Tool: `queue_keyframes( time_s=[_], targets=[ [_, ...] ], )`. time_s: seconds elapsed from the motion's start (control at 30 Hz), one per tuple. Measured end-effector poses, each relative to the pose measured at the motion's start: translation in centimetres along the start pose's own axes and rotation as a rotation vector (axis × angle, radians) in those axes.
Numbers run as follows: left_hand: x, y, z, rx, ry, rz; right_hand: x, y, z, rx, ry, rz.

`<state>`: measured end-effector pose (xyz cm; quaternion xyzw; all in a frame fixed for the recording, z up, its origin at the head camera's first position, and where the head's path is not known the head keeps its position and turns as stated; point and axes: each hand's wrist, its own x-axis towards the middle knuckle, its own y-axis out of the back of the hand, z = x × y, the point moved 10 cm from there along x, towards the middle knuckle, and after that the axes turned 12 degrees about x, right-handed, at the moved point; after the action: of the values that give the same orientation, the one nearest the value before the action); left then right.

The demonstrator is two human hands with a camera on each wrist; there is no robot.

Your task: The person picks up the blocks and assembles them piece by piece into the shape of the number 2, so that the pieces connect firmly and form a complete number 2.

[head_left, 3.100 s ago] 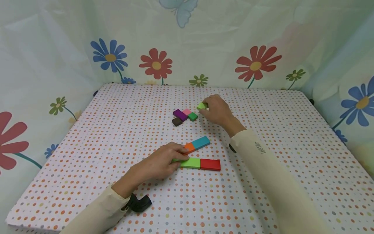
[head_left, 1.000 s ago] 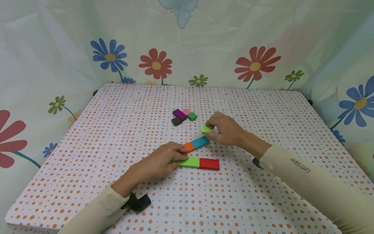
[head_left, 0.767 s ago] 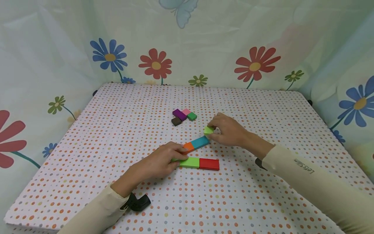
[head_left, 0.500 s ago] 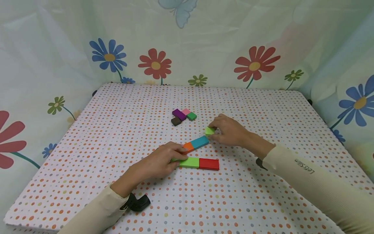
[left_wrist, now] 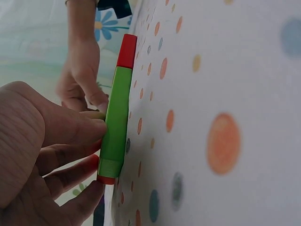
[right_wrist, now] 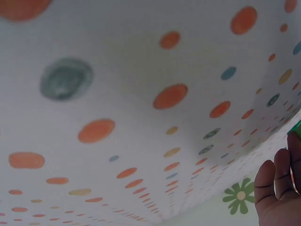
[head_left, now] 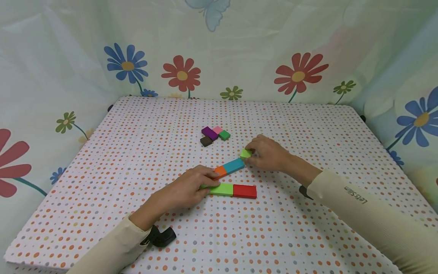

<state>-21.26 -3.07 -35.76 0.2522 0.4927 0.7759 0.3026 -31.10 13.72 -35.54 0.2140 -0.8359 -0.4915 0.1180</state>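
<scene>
My right hand (head_left: 268,154) pinches a small light green block (head_left: 245,153) between thumb and fingers, at the far right end of a blue block (head_left: 234,166). That blue block lies end to end with an orange block (head_left: 219,172) in a slanted row. My left hand (head_left: 186,188) rests over the left ends of two rows. Its fingertips touch the orange block, and its thumb (left_wrist: 89,128) lies against a long green block (left_wrist: 116,113). A red block (head_left: 244,191) continues the green block's row to the right. The left hand covers the left ends of both rows.
Farther back on the dotted tablecloth (head_left: 154,137) sits a cluster of purple (head_left: 210,133), pink (head_left: 217,130), green (head_left: 224,135) and dark brown (head_left: 206,141) blocks. A flower-print curtain (head_left: 256,45) hangs behind and at both sides.
My right hand has brought the light green block from beside the back cluster toward me, to the blue block's end, then shifted it slightly right. My left hand has stayed in place.
</scene>
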Motion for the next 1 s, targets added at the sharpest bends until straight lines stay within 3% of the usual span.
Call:
queue_keyframes(
  time_s=[0.73,1.0],
  targets=[
    [0.03,-0.08,-0.06,0.003,-0.001,0.002,-0.10,-0.96,0.53,-0.058,-0.078,-0.054],
    [0.05,-0.10,-0.08,0.009,-0.001,-0.003,-0.28,-0.98,0.16,-0.084,-0.062,-0.056]
  ],
)
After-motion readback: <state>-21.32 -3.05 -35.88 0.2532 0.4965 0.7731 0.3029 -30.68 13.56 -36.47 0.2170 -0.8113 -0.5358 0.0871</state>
